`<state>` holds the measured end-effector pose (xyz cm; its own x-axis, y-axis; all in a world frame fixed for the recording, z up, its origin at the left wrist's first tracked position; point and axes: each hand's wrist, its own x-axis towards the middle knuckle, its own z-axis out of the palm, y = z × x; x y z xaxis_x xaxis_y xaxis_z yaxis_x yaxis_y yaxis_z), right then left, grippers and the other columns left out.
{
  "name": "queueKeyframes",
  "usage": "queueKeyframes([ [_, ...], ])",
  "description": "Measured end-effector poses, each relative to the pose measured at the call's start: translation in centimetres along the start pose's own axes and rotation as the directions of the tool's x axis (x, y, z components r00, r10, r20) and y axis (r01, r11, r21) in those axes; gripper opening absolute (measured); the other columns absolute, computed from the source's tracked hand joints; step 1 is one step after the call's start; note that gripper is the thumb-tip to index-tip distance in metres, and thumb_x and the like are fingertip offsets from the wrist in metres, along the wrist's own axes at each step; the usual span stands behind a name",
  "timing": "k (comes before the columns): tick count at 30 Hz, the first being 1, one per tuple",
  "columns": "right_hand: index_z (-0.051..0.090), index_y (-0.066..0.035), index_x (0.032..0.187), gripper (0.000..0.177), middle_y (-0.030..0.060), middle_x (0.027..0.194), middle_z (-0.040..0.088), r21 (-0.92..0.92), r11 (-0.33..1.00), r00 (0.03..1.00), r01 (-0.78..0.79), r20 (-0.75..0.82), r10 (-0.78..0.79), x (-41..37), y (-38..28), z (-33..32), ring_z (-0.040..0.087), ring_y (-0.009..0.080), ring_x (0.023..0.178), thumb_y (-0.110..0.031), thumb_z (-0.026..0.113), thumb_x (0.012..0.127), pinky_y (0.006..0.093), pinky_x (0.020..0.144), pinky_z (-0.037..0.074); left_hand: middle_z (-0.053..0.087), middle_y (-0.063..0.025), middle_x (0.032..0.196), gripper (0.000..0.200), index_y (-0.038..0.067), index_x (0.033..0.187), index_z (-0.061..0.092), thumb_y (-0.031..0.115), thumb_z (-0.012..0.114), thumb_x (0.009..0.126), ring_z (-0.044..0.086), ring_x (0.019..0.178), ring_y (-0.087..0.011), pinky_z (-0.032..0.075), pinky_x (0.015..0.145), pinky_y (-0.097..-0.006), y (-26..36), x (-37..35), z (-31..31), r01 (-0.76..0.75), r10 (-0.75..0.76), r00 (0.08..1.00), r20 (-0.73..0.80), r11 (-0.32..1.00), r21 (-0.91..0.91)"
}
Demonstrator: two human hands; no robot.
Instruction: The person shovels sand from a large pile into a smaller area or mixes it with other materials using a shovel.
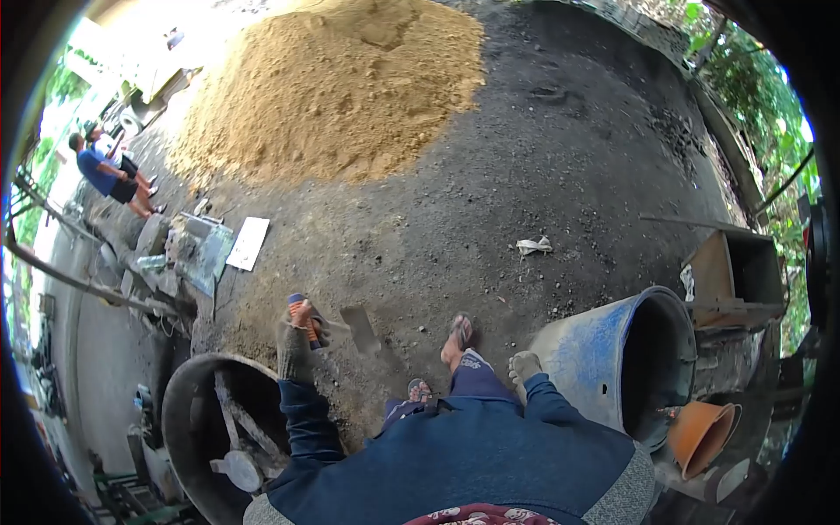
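My left hand [303,310] is closed around an orange-and-dark-blue striped object [305,325], whose kind I cannot tell. Just to its right, a flat grey rectangular piece [360,330] appears over the dirt. My right hand [526,366], in a greyish glove, hangs low with its fingers loosely apart and nothing visible in it. Beside that hand, a large blue-and-grey drum [582,350] lies on its side, its mouth facing right. Below my left forearm stands a round dark mixing drum [179,398] with metal arms inside.
A big sand heap [341,96] rises ahead on dark ground [560,157]. Two people [109,171] stand at far left. A white board [248,244] lies left; a crumpled scrap [533,246] lies ahead. An orange bucket [697,437] and wooden box [713,267] are at right.
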<state>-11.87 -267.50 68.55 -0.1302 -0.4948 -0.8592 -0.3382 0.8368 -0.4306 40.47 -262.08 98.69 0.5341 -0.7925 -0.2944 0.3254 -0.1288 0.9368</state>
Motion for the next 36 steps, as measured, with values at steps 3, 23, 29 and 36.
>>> queueKeyframes([
  [3, 0.065, -0.011, 0.095, 0.022, 0.0058, 0.085, 0.065, -0.504, 0.843, 0.982, 0.187, 0.082, -0.169, 1.2, -0.2, 0.2, 0.065, 0.0217, 0.072, -0.025, 0.048, 0.092, 0.0416, 0.058, 0.051, 0.054, -0.0029, 0.059, 0.025, 0.007, 0.089, 0.054, 0.03, 0.065, 0.087, 0.055, 0.044, -0.0136, 0.05, 0.04, -0.0268, -0.4, 4.8, 0.3, -0.028, 0.011, 0.995, -0.102, 0.986, -0.167],
  [23, 0.062, -0.014, 0.087, 0.02, 0.0086, 0.072, 0.061, 0.353, 0.935, 0.991, -0.014, 0.13, -0.034, 15.3, -24.1, -9.6, 0.057, 0.0299, 0.06, -0.03, 0.051, 0.088, 0.0508, 0.054, 0.043, 0.046, -0.0017, 0.051, 0.026, 0.012, 0.07, 0.044, 0.015, 0.063, 0.088, 0.042, 0.035, -0.0147, 0.037, 0.033, -0.0323, -4.7, 34.7, 19.4, 0.036, -0.042, 0.984, -0.17, 0.999, -0.042],
  [29, 0.067, -0.009, 0.097, 0.025, 0.0103, 0.081, 0.067, -0.155, 0.951, 0.939, 0.266, 0.263, -0.22, 25.2, -30.6, -2.3, 0.065, 0.0252, 0.068, -0.029, 0.056, 0.087, 0.0447, 0.055, 0.051, 0.045, -0.0019, 0.048, 0.02, 0.012, 0.077, 0.044, 0.021, 0.056, 0.091, 0.04, 0.031, -0.0167, 0.033, 0.027, -0.0319, -2.1, 41.6, 17.7, 0.123, -0.108, 0.964, -0.245, 0.991, 0.048],
  [36, 0.063, -0.008, 0.113, 0.033, 0.0137, 0.094, 0.068, -0.294, 0.955, 0.939, -0.038, 0.317, 0.135, 25.7, -47.8, -2.0, 0.067, 0.025, 0.08, -0.027, 0.059, 0.087, 0.0457, 0.066, 0.055, 0.045, -0.004, 0.055, 0.025, 0.011, 0.08, 0.045, 0.029, 0.059, 0.088, 0.045, 0.036, -0.0163, 0.036, 0.032, -0.0283, 2.2, 48.2, 18.6, 0.085, -0.09, 0.973, -0.21, 0.996, -0.032],
])
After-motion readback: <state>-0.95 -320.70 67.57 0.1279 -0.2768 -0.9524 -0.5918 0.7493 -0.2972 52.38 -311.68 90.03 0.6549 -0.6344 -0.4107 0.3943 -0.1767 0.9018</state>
